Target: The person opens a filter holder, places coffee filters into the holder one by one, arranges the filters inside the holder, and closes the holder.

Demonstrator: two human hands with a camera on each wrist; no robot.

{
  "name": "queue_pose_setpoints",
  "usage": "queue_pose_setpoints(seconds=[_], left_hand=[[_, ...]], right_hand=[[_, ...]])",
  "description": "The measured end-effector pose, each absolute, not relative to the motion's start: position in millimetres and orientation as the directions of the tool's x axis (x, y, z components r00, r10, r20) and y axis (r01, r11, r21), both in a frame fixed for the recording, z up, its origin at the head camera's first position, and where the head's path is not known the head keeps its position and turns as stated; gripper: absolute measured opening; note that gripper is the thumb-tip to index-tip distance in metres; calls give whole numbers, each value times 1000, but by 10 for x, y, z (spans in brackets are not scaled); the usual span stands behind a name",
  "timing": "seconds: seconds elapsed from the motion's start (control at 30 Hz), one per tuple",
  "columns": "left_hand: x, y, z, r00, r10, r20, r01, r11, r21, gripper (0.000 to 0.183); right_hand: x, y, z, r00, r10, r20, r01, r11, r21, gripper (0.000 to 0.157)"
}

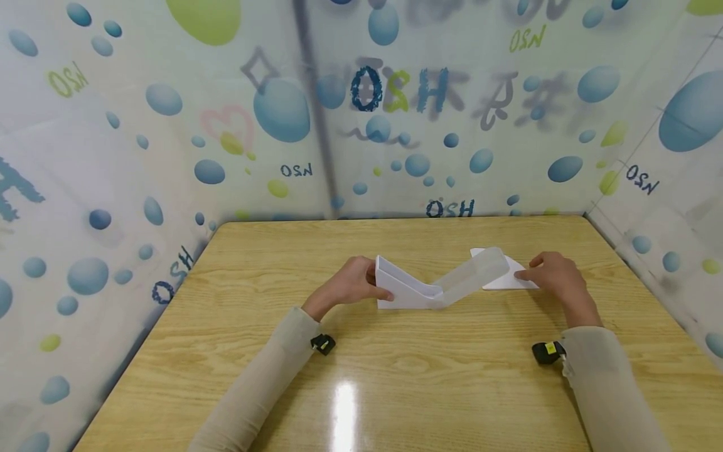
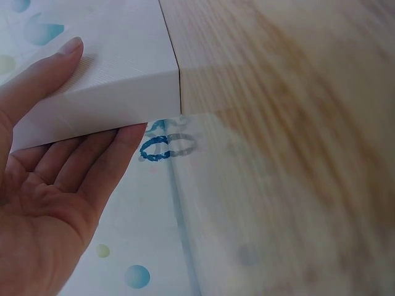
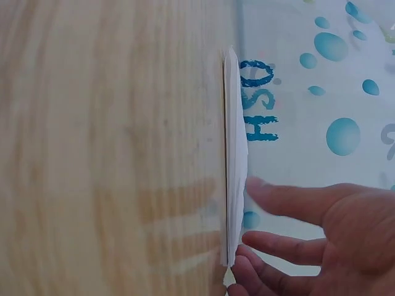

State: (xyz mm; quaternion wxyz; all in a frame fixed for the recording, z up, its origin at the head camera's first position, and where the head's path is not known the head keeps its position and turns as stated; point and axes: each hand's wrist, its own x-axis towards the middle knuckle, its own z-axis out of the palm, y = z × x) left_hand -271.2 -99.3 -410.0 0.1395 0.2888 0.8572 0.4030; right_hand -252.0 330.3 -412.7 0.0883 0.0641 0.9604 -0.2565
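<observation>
My left hand (image 1: 354, 280) grips the tall left end of a white box with sloping sides (image 1: 403, 289). In the left wrist view, its thumb (image 2: 73, 52) lies on one face of the box and the fingers press the opposite side. A translucent plastic piece (image 1: 471, 276) rises from the box's low right end, its upper end in front of a flat white stack of sheets (image 1: 503, 279). My right hand (image 1: 556, 276) is at the stack's right end. In the right wrist view, thumb and fingers stand apart along the stack (image 3: 233, 154), fingertips at its lower end.
A wooden table (image 1: 418, 370) lies under everything, with a bright reflection near its front. Printed fabric walls (image 1: 316, 138) with blue and green spots enclose the back and sides. A small black camera sits at each wrist.
</observation>
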Motion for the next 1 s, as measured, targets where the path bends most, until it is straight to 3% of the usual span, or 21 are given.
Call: queue_pose_setpoints(seconds=[0.8, 1.0], left_hand=[[-2723, -994, -4107, -789, 615, -3, 391, 505, 769, 36], [-2720, -989, -4102, -791, 611, -1, 396, 514, 761, 35]], right_hand=[[-2530, 3359, -4222, -984, 65, -164, 139, 857, -496, 33], [-2518, 3377, -4217, -986, 74, -151, 140, 858, -494, 36]])
